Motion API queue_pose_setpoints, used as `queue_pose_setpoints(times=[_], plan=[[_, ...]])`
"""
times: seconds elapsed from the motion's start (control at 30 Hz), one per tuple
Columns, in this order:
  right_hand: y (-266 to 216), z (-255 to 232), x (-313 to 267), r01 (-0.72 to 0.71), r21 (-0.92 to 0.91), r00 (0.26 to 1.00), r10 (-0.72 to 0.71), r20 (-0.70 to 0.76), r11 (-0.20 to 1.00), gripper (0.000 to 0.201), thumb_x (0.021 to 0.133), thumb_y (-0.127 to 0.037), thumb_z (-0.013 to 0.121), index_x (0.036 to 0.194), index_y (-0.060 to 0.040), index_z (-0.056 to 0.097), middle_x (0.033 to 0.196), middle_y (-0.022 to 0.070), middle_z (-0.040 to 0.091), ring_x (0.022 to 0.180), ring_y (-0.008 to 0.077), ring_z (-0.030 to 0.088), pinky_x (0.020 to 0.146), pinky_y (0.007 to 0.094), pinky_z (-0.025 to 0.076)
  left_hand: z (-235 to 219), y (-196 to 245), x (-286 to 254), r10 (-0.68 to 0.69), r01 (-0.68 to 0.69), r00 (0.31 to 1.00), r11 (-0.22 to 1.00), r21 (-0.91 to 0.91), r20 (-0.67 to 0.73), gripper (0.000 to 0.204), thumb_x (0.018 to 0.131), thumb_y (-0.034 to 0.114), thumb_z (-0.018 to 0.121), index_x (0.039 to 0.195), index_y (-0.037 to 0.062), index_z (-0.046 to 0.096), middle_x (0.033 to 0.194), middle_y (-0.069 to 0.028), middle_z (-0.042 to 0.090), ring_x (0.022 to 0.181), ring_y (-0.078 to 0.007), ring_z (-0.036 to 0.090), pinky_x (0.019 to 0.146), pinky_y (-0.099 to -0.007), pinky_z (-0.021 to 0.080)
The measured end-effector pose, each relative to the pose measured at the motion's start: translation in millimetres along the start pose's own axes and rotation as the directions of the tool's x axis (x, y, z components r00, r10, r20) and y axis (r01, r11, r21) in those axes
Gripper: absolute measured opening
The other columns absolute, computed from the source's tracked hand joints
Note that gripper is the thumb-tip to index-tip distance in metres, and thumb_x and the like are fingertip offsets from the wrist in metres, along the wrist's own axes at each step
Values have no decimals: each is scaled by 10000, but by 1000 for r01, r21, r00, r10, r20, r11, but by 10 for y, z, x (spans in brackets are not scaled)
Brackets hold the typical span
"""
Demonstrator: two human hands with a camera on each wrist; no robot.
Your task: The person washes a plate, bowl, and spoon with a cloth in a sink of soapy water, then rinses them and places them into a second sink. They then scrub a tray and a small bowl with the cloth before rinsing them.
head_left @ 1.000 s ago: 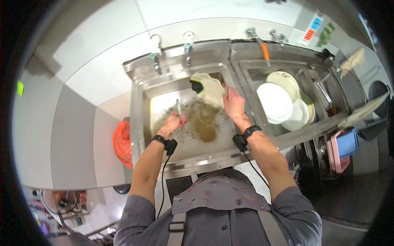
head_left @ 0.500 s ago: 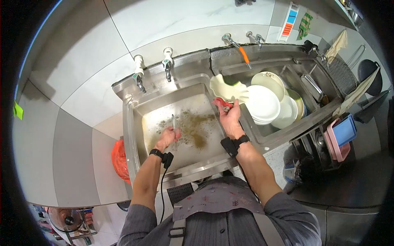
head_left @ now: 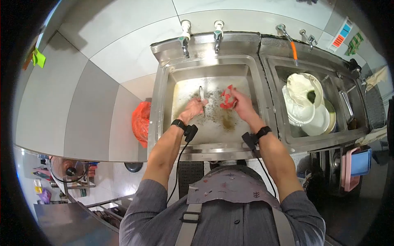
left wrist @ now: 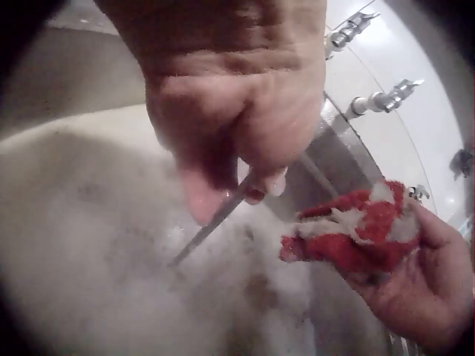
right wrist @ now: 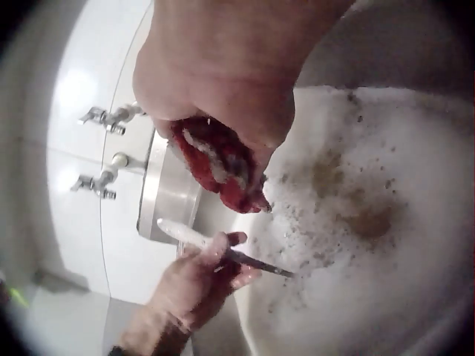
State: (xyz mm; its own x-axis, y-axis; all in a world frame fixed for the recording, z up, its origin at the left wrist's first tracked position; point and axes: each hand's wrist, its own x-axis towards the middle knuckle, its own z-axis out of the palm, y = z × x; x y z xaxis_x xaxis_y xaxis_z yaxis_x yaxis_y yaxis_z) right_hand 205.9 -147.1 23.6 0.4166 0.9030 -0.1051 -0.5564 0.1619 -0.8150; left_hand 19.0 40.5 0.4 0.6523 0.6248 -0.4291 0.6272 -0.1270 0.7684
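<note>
Over the left basin, the left hand [head_left: 193, 110] pinches a thin utensil [head_left: 201, 93] with a pale handle and a narrow metal end, best seen in the right wrist view as a pale handle [right wrist: 182, 233] and dark shaft [right wrist: 261, 265]. The right hand [head_left: 245, 106] grips a red and grey cloth [head_left: 228, 98], bunched in its fingers, a short way right of the utensil and apart from it. Below both hands lies cloudy, foamy water [left wrist: 111, 237] with brown bits. A wavy-edged pale dish [head_left: 299, 88] rests on the stacked plates [head_left: 316, 125] in the right basin.
Two taps [head_left: 184, 43] stand behind the left basin's steel rim [head_left: 158, 102]. A tap with an orange hose [head_left: 294, 53] hangs over the right basin. A red plastic bag [head_left: 141, 123] is at the left side. Blue and pink trays [head_left: 355, 162] stand lower right.
The right hand has put the wavy dish onto the plates in the right basin and come back over the left basin with the cloth. The left hand still holds the utensil; the head view has shifted.
</note>
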Motion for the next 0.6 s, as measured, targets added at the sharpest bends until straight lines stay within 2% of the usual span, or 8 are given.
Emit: queue_pose_setpoints(times=[0.03, 0.1, 0.13, 0.17, 0.2, 0.23, 0.43, 0.6], plan=[[-56, 133, -4, -3, -4, 1000, 3, 7, 1000, 408, 1048, -403, 535, 1289, -75, 569, 1145, 102, 671, 1014, 243, 671, 880, 410, 573, 6, 5, 21, 28, -31, 999, 998, -58, -39, 395, 974, 323, 702, 1078, -57, 670, 915, -122, 699, 777, -178, 663, 673, -320, 584], [-69, 438, -29, -82, -456, 988, 133, 82, 886, 374, 1022, -308, 578, 1264, -26, 539, 1192, 146, 643, 1036, 304, 656, 863, 467, 545, 6, 91, -47, 67, -78, 995, 982, -174, -69, 360, 969, 298, 711, 1059, -48, 672, 892, -116, 700, 753, -175, 673, 640, -304, 587], [41, 546, -18, -80, -457, 987, 135, 90, 886, 374, 1022, -308, 578, 1264, -26, 539, 1192, 146, 643, 1036, 304, 656, 863, 467, 545, -31, 222, -137, 109, -133, 989, 951, -277, -102, 325, 965, 274, 719, 1040, -39, 675, 870, -109, 701, 728, -172, 683, 607, -288, 589], [211, 619, -7, 186, -745, 981, -79, 177, 641, 371, 1002, -278, 586, 1246, -3, 531, 1213, 176, 621, 1044, 347, 642, 864, 487, 530, -68, 408, -278, 108, -135, 988, 951, -278, -110, 325, 965, 274, 719, 1040, -39, 675, 870, -109, 701, 728, -172, 683, 607, -288, 589], [368, 608, 18, 389, -887, 912, -241, 333, 247, 370, 982, -248, 594, 1228, 20, 523, 1233, 206, 600, 1052, 390, 629, 864, 507, 515, -96, 629, -448, 98, -134, 986, 946, -294, -133, 287, 968, 247, 716, 1014, -32, 672, 864, -106, 707, 707, -171, 689, 608, -290, 599], [473, 597, 43, 493, -856, 841, -337, 423, 157, 384, 949, -216, 593, 1223, 41, 509, 1221, 243, 560, 1050, 457, 596, 884, 535, 492, -118, 713, -522, 87, -133, 984, 941, -311, -157, 251, 971, 221, 712, 987, -26, 669, 858, -103, 712, 686, -171, 695, 609, -291, 608], [339, 424, -18, 448, -889, 894, -12, 449, 100, 286, 905, -191, 620, 1105, -6, 533, 1091, 219, 586, 991, 428, 611, 837, 526, 487, -377, 534, -532, 157, -271, 961, 700, -661, -228, 150, 986, 142, 682, 972, -8, 689, 851, -78, 719, 675, -159, 680, 664, -307, 624], [138, 347, 215, 417, -893, 859, 246, 449, 170, 296, 865, -207, 683, 1060, -28, 549, 1060, 196, 608, 956, 405, 615, 814, 498, 487, -494, 536, -619, 201, -295, 955, 713, -637, -217, 139, 994, 140, 669, 973, 4, 691, 887, -86, 726, 716, -151, 689, 684, -313, 627]])
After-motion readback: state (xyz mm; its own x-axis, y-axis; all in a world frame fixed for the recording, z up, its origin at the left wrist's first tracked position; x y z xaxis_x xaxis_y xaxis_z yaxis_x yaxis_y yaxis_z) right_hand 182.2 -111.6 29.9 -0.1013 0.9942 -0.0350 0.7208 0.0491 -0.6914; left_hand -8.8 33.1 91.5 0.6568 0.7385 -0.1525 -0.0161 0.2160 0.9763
